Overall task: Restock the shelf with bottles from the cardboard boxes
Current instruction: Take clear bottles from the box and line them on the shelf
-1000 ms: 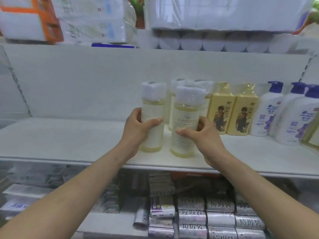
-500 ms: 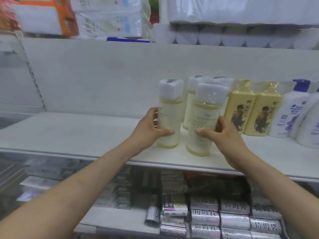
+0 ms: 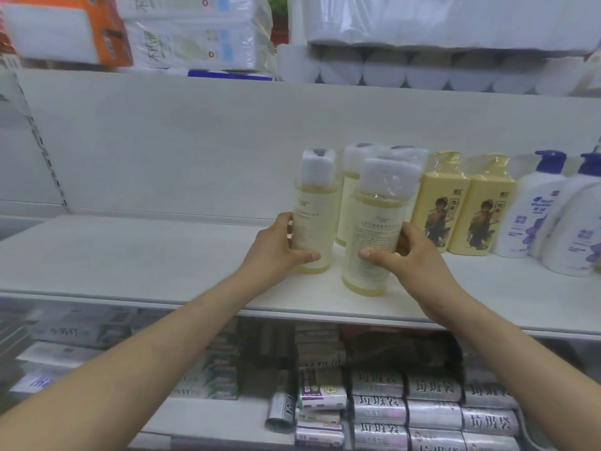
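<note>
Our left bottle has slid a bit deeper on the shelf. Our left hand curls thumb and fingers round it. Our right hand curls round the right bottle, nearer the front edge. Both seem set down, so we can let go soon.

White shelf bears clear bottles, yellow bottles, white pump bottles.

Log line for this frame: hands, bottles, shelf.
phase: shelving | left hand: grips left bottle | right hand: grips right bottle | both: upright on shelf | right of them: yellow bottles
</note>
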